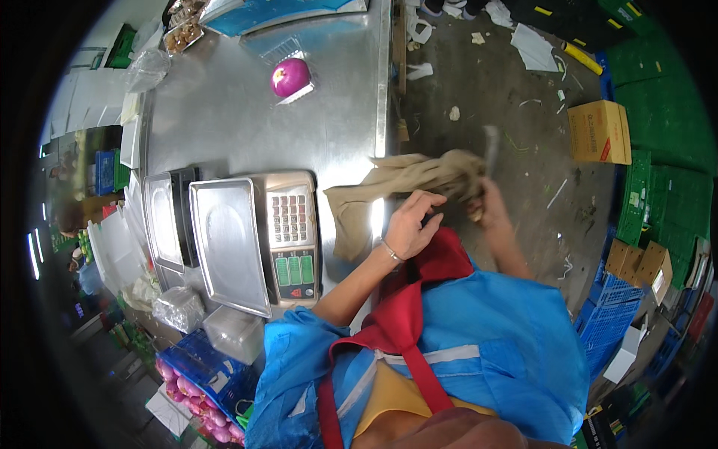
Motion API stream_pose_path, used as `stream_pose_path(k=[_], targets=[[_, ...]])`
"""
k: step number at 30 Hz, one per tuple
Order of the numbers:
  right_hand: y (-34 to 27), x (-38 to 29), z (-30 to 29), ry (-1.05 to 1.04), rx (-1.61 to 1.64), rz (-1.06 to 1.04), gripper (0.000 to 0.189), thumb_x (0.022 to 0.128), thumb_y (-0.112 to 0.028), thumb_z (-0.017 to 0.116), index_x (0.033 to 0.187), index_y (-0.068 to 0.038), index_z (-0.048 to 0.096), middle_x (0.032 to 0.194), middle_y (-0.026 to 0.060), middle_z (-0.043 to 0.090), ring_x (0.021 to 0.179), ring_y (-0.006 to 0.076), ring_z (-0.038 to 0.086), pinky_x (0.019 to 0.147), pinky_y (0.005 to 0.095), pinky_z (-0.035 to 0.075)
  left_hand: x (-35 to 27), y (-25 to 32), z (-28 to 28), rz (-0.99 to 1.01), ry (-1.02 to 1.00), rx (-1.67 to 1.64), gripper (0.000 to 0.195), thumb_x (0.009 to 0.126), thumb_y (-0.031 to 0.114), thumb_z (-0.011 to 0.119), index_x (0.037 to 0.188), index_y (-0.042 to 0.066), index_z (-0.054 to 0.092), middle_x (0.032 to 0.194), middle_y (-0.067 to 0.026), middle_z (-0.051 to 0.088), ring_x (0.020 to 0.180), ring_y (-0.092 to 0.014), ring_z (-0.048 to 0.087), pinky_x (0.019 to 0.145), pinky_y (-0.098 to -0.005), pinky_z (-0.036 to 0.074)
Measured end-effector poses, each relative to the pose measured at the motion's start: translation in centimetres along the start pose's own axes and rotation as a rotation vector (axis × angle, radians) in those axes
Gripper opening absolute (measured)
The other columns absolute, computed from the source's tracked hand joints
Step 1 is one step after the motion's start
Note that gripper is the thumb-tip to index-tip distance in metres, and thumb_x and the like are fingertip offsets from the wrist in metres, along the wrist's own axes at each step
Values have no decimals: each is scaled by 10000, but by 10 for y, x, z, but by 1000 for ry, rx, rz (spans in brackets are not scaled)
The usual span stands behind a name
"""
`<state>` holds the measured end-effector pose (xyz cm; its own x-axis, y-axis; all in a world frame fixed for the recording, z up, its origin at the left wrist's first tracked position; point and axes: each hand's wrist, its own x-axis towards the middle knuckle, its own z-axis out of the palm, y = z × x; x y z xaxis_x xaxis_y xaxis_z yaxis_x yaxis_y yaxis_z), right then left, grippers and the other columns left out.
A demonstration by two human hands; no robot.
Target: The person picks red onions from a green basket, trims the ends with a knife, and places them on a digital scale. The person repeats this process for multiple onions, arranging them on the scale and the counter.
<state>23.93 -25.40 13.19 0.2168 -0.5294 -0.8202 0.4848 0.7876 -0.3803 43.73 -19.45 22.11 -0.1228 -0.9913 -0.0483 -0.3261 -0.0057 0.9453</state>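
Note:
My right hand [492, 205], blurred by motion, grips what looks like a knife; its pale narrow blade [491, 147] points away from me. Against that hand bunches an olive-brown cloth [415, 177], whose loose end drapes over the edge of the steel table [342, 123]. My left hand [412, 224], a bracelet at its wrist, is just on the near side of the cloth with its fingers apart and nothing visible in them. Farther up the table a peeled purple onion [290, 77] sits in a clear plastic tray [303, 92].
Left of the cloth stands a digital scale [291, 224] with a steel pan [227, 241]; another scale [164, 219] is beyond it. Clear plastic containers [233, 331] and a blue crate [207, 365] lie near my left. Right, scraps litter the floor [527, 185] before a cardboard box [595, 132].

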Motion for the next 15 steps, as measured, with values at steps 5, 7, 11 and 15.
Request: stream_pose_path(k=[5,7,11,15], targets=[[-83,4,-104,-130,139,-355,239,850,-254,554,1015,-82,545,843,31,628,479,118,490,413,258,394,-45,-11,-24,-128,18,-20,197,804,38,615,1000,30,594,898,-98,600,778,-200,618,702,-288,490],[-91,4,-97,-16,94,-381,193,842,-223,578,979,-91,544,784,21,608,430,101,432,400,250,359,-64,-24,-29,-239,79,-185,182,813,45,617,992,18,600,882,-80,617,772,-158,611,713,-269,487],[-54,31,-51,75,93,-227,119,839,-195,593,905,-114,536,680,21,551,414,116,427,387,268,358,-89,-26,-44,-369,189,-137,180,820,46,609,995,2,611,883,-63,633,769,-117,590,709,-251,481],[8,89,-27,-39,98,-68,120,835,-175,610,902,-123,526,649,31,503,422,145,439,393,288,362,-112,-25,-48,-441,300,-145,183,823,50,602,997,-6,621,867,-63,639,761,-110,583,708,-250,479]])
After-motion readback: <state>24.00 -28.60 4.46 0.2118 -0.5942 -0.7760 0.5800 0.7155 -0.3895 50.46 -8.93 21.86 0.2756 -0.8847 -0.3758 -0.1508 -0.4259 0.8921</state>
